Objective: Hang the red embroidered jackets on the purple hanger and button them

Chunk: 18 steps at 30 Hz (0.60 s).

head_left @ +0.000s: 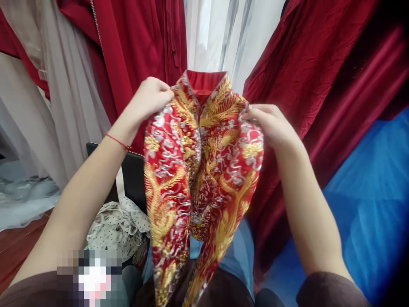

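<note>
A red jacket (211, 157) with gold and silver embroidery hangs upright in front of me, its stand collar at the top and both sleeves dangling toward my lap. My left hand (155, 94) pinches the shoulder on the left side. At the opposite shoulder, my right hand (266, 121) grips the cloth between thumb and fingers. The red lining shows inside the collar. A thin red cord bracelet (119, 142) circles my left wrist.
Red gowns (140, 38) hang behind on the left, and more red cloth (306, 64) on the right. White fabric (207, 34) hangs between them. Blue tulle (364, 213) spreads at right. A dotted cloth bag (116, 228) lies at lower left beside a black panel (134, 175).
</note>
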Each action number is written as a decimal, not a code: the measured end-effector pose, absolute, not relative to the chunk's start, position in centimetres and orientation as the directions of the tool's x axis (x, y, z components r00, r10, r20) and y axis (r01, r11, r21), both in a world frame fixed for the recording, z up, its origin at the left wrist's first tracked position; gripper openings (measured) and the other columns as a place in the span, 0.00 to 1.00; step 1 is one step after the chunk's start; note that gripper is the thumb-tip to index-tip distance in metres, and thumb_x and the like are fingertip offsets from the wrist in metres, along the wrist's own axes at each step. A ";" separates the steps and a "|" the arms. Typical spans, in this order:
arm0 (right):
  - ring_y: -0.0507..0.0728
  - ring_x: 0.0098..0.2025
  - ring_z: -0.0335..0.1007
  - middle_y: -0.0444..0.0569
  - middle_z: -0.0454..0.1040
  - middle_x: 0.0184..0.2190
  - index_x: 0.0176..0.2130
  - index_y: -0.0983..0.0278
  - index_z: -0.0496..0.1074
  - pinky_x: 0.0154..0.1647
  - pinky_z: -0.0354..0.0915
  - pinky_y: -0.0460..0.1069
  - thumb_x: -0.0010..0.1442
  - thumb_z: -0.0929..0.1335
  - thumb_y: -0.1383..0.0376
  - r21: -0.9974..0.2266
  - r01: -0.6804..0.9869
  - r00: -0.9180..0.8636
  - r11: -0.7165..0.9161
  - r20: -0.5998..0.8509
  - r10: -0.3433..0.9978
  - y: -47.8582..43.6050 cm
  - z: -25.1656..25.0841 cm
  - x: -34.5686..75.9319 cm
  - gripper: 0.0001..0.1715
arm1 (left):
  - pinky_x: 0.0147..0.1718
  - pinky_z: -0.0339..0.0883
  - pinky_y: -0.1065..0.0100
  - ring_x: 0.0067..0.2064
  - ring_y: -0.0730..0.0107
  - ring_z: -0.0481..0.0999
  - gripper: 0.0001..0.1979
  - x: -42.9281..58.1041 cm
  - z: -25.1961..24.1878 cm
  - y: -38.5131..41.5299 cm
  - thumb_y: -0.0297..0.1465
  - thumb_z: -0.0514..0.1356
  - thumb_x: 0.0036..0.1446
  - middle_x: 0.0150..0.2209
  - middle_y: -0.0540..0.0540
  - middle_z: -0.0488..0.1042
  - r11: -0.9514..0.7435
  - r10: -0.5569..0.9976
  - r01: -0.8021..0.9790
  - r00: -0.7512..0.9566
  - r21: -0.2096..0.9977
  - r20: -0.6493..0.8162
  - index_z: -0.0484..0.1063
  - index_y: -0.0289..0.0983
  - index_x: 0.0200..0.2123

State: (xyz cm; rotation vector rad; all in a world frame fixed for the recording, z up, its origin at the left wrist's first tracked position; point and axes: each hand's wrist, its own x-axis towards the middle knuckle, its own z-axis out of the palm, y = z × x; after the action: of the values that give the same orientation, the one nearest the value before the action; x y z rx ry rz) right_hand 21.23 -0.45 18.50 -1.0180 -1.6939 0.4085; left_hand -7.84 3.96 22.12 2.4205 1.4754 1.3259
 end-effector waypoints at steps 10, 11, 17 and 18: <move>0.51 0.26 0.56 0.43 0.63 0.21 0.28 0.64 0.70 0.29 0.53 0.51 0.60 0.67 0.60 -0.399 0.768 -0.083 0.500 0.713 0.696 2.3 15.1 17.4 0.12 | 0.45 0.64 0.58 0.45 0.52 0.74 0.21 -7.0 20.0 5.0 0.43 0.60 0.56 0.38 0.38 0.75 -0.428 0.686 0.903 0.291 0.047 0.667 0.74 0.32 0.45; 0.51 0.26 0.56 0.44 0.63 0.21 0.28 0.64 0.69 0.30 0.53 0.51 0.60 0.66 0.62 -0.381 0.781 -0.077 0.495 0.728 0.681 2.6 14.7 16.2 0.11 | 0.46 0.64 0.58 0.46 0.52 0.74 0.25 -7.1 19.7 5.3 0.45 0.61 0.55 0.39 0.38 0.75 -0.445 0.693 0.894 0.305 0.054 0.654 0.73 0.32 0.48; 0.53 0.28 0.61 0.47 0.69 0.26 0.32 0.64 0.69 0.33 0.56 0.50 0.64 0.63 0.63 -0.228 0.741 -0.264 0.632 0.767 0.585 4.3 12.4 10.6 0.10 | 0.42 0.66 0.62 0.44 0.51 0.75 0.33 -9.7 18.9 8.5 0.50 0.71 0.40 0.38 0.40 0.75 -0.482 0.774 0.859 0.325 0.173 0.543 0.75 0.33 0.44; 0.53 0.30 0.62 0.48 0.71 0.28 0.34 0.64 0.69 0.34 0.57 0.50 0.65 0.62 0.63 -0.173 0.709 -0.340 0.684 0.765 0.546 4.4 12.1 10.2 0.11 | 0.41 0.66 0.63 0.42 0.54 0.75 0.29 -10.1 18.8 9.0 0.49 0.70 0.41 0.36 0.42 0.76 -0.516 0.785 0.832 0.363 0.204 0.502 0.76 0.34 0.41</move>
State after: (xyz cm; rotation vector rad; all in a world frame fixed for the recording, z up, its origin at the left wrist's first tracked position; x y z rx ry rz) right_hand 10.18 4.38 12.05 -0.9649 -2.0329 -0.2391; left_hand -10.10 8.99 18.84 2.6624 1.5830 0.9013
